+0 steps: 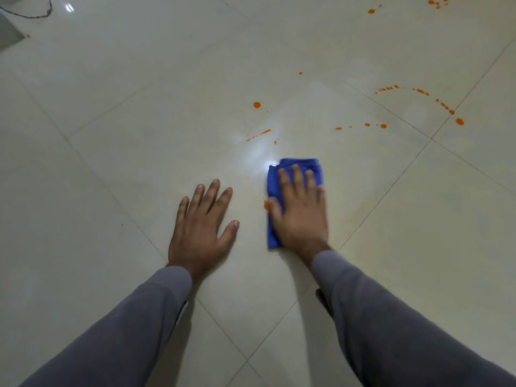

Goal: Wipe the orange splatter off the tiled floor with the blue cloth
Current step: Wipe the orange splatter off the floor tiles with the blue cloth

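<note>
A folded blue cloth [296,167] lies flat on the pale tiled floor [139,107]. My right hand [300,209] presses on it with straight fingers, covering most of it. A small orange spot [265,204] peeks out beside my right thumb at the cloth's left edge. My left hand [203,227] rests flat on the floor to the left, fingers spread, touching no cloth. Orange splatter lies beyond the cloth: a streak [259,134], a round drop [257,105], and an arc of drops [418,92] at the right.
More orange drops [435,2] sit at the far top right. A dark cable [33,13] and a pale object [9,32] are at the top left corner. Grey sleeves cover both my forearms.
</note>
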